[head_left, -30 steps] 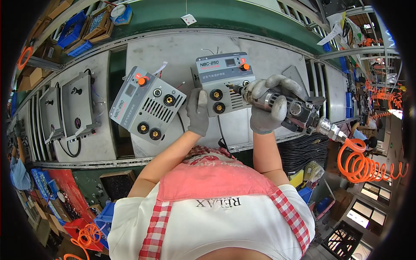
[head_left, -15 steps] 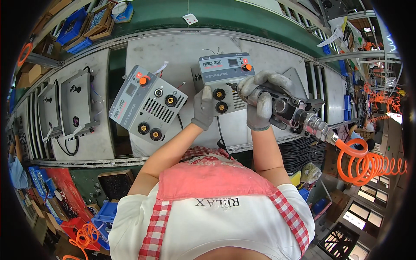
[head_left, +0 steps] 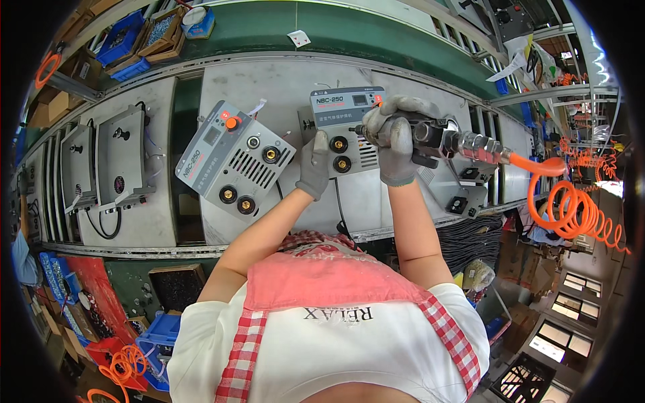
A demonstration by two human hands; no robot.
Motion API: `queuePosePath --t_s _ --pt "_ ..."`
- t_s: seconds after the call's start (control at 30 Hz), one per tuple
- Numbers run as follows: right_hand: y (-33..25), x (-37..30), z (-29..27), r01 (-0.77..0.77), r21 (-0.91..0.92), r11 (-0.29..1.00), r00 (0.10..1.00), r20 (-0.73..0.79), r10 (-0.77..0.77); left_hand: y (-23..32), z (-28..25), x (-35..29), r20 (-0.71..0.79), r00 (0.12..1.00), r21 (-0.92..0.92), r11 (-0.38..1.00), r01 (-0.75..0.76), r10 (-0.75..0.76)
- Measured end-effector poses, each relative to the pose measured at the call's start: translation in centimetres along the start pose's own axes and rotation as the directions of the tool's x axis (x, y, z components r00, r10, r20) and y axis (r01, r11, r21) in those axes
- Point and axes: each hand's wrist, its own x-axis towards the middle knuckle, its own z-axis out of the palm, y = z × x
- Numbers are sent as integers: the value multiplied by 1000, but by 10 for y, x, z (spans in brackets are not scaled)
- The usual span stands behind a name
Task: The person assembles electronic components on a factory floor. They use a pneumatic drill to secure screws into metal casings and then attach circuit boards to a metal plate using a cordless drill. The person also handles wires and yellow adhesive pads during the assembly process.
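Observation:
My left hand, in a grey work glove, grips the left edge of a grey welder front panel. The thumb lies along the edge; the other fingers are mostly hidden. In my gloved right hand is an air screwdriver, lying roughly level. Its tip points left, over the panel just above the round black sockets. The fingers wrap round the tool body and cover the panel's right side. To the left, a second welder front panel with an orange knob lies tilted on the bench.
Farther left, grey metal housings stand beside rollers. A coiled orange air hose hangs from the tool at the right. Another grey metal part lies under my right hand's side. Bins of small parts sit at the far left. Black cables are bundled below the bench.
The screwdriver's rear has swung up and away from me, so the tool lies more level, and the hose has followed. My left hand keeps its place at the panel's edge.

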Motion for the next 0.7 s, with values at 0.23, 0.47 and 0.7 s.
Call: queuePosePath --t_s 0.23,0.47,0.7 --pt "-29 2 11 24 -22 999 993 -114 -26 -11 0 -17 -387 919 150 989 -14 72" --pt "-112 -19 5 559 131 819 780 251 -573 89 44 -121 127 992 118 993 -25 10" --pt "-105 -90 -3 473 -453 756 863 412 -293 109 72 -162 243 954 -354 900 255 -175"
